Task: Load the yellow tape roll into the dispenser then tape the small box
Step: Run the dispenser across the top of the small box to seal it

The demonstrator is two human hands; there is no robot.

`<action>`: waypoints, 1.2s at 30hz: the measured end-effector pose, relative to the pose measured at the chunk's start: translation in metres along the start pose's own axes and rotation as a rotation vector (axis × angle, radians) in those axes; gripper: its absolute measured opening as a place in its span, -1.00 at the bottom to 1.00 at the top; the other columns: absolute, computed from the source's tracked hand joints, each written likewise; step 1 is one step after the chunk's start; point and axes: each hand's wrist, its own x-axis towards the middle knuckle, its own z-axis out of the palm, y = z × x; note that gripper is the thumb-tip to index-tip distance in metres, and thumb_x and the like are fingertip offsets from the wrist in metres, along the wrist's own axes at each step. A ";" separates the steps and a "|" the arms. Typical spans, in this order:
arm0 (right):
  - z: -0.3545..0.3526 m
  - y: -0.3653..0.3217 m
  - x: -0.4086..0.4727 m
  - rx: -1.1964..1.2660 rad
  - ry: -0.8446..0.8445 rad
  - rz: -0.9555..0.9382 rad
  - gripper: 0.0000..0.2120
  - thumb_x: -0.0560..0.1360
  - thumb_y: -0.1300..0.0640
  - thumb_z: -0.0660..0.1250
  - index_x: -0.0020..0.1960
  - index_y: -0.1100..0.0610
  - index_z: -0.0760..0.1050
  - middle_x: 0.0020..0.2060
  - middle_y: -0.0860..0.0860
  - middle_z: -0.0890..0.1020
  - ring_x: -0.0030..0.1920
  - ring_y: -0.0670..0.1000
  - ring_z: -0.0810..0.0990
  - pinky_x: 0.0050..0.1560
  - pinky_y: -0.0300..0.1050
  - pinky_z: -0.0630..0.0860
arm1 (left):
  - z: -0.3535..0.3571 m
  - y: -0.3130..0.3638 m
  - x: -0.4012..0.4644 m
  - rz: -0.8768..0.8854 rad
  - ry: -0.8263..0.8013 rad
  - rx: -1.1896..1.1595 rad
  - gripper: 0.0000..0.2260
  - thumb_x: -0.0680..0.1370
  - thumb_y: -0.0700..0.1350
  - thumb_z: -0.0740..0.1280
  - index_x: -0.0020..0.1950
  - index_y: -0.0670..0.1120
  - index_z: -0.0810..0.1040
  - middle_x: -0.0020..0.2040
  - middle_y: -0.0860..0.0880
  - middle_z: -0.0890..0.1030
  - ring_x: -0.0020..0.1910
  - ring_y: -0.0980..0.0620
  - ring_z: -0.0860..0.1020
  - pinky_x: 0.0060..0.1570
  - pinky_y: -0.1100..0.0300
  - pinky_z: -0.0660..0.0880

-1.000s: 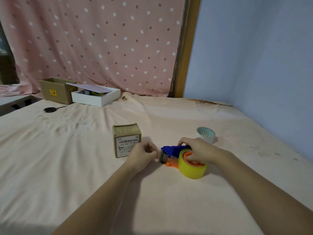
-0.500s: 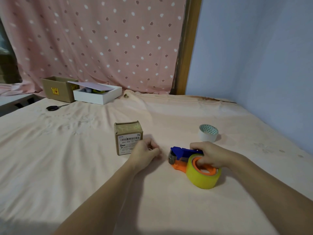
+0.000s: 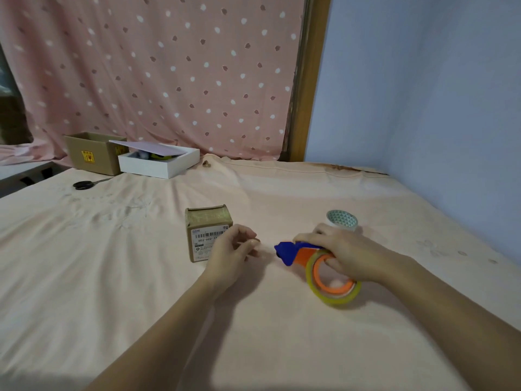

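The yellow tape roll (image 3: 337, 297) sits on the orange wheel of the blue and orange dispenser (image 3: 289, 252), which lies on the cloth right of centre. My right hand (image 3: 342, 253) grips the dispenser from above, fingers inside the wheel. The small brown box (image 3: 207, 225) with a barcode label stands just left of centre. My left hand (image 3: 232, 251) is in front of the box's right side, fingers pinched together; whether a tape end runs between them and the dispenser cannot be made out.
A white patterned tape roll (image 3: 342, 219) stands behind my right hand. At the far left are black scissors (image 3: 83, 184), an open cardboard box (image 3: 93, 152) and a white box (image 3: 160, 162) with a loose lid. A blue wall borders the right side.
My right hand has slid the dispenser with the roll to the right and tilted it. My left hand let go of the dispenser's front and stays by the box.
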 end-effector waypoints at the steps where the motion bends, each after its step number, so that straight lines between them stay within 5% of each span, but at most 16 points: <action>1: -0.001 0.003 0.000 -0.124 0.101 -0.009 -0.31 0.51 0.20 0.18 0.50 -0.37 0.22 0.25 -0.07 0.46 0.15 0.07 0.53 0.03 0.16 0.59 | -0.002 -0.001 -0.001 0.034 0.021 0.040 -0.90 0.56 -0.32 0.36 -0.07 -0.13 0.58 -0.12 -0.16 0.70 -0.24 0.00 0.69 -0.25 0.27 0.51; 3: 0.002 0.002 0.002 -0.284 0.182 -0.042 -0.34 0.51 0.19 0.23 0.50 -0.34 0.28 0.27 0.01 0.47 0.15 0.13 0.52 0.00 0.13 0.59 | -0.005 -0.004 -0.004 0.079 0.026 0.117 -0.85 0.55 -0.34 0.34 -0.08 -0.10 0.60 -0.15 -0.12 0.70 -0.22 0.01 0.69 -0.20 0.25 0.52; 6: 0.014 -0.006 0.003 -0.298 0.099 -0.098 -0.37 0.50 0.17 0.27 0.52 -0.23 0.36 0.24 0.06 0.50 0.09 0.15 0.52 0.08 0.09 0.52 | -0.008 -0.006 -0.009 0.116 0.041 0.209 -0.75 0.50 -0.42 0.36 -0.14 -0.06 0.61 -0.19 -0.12 0.71 -0.27 0.15 0.63 -0.17 0.26 0.52; 9: 0.008 -0.018 0.001 -0.211 0.001 -0.073 -0.41 0.50 0.04 0.22 0.52 -0.25 0.36 0.29 -0.01 0.46 0.16 0.09 0.49 0.20 0.02 0.48 | -0.012 -0.003 -0.010 0.192 0.050 0.298 -0.67 0.43 -0.42 0.43 -0.22 0.04 0.61 -0.12 0.01 0.68 -0.22 0.07 0.63 -0.13 0.22 0.57; 13: -0.007 -0.038 0.011 0.066 -0.156 0.101 -0.59 0.49 -0.35 0.25 0.27 -0.23 0.47 0.13 -0.12 0.53 0.11 -0.01 0.53 0.19 0.04 0.52 | -0.020 0.000 -0.015 0.301 0.039 0.449 -0.75 0.43 -0.36 0.48 -0.22 0.02 0.64 -0.16 0.08 0.64 -0.20 0.06 0.60 -0.17 0.27 0.52; 15: -0.012 -0.041 0.023 0.136 -0.163 0.161 -0.63 0.55 -0.39 0.22 0.15 -0.15 0.48 0.07 -0.07 0.59 0.07 0.04 0.57 0.15 0.10 0.54 | -0.022 0.002 -0.018 0.363 0.043 0.508 -0.81 0.45 -0.33 0.47 -0.20 -0.03 0.65 -0.18 0.07 0.65 -0.19 0.05 0.60 -0.17 0.18 0.54; 22: -0.017 -0.054 0.042 0.057 -0.284 0.260 -0.35 0.50 -0.40 0.27 0.52 -0.20 0.30 0.30 0.00 0.54 0.25 0.13 0.55 0.25 0.11 0.53 | -0.019 0.002 -0.026 0.467 0.068 0.653 -0.87 0.52 -0.25 0.41 -0.14 -0.03 0.57 -0.14 0.11 0.56 -0.23 0.08 0.49 -0.19 0.12 0.50; 27: -0.013 -0.061 0.048 -0.019 -0.280 0.281 -0.49 0.43 -0.42 0.21 0.11 -0.05 0.57 -0.02 -0.03 0.64 -0.01 0.06 0.61 0.06 0.09 0.57 | -0.015 -0.001 -0.034 0.216 -0.059 0.535 -0.85 0.57 -0.19 0.24 -0.10 0.07 0.38 -0.23 0.03 0.64 -0.18 -0.05 0.57 -0.11 -0.04 0.53; 32: -0.011 -0.061 0.045 -0.030 -0.234 0.298 -0.54 0.44 -0.37 0.23 0.07 -0.05 0.59 -0.09 -0.06 0.61 -0.04 0.05 0.60 0.00 0.06 0.56 | -0.014 0.003 -0.027 -0.030 -0.113 0.197 -0.68 0.60 -0.32 0.16 -0.15 0.03 0.58 -0.09 -0.04 0.71 -0.07 -0.12 0.65 -0.12 0.07 0.52; 36: -0.009 -0.059 0.044 -0.037 -0.212 0.295 -0.55 0.43 -0.37 0.23 0.04 -0.06 0.58 -0.11 -0.06 0.60 -0.05 0.04 0.59 -0.03 0.05 0.56 | -0.015 0.010 -0.022 -0.211 -0.145 0.091 -0.61 0.55 -0.41 0.11 -0.03 -0.05 0.67 -0.03 -0.03 0.69 -0.15 0.06 0.61 -0.16 0.23 0.48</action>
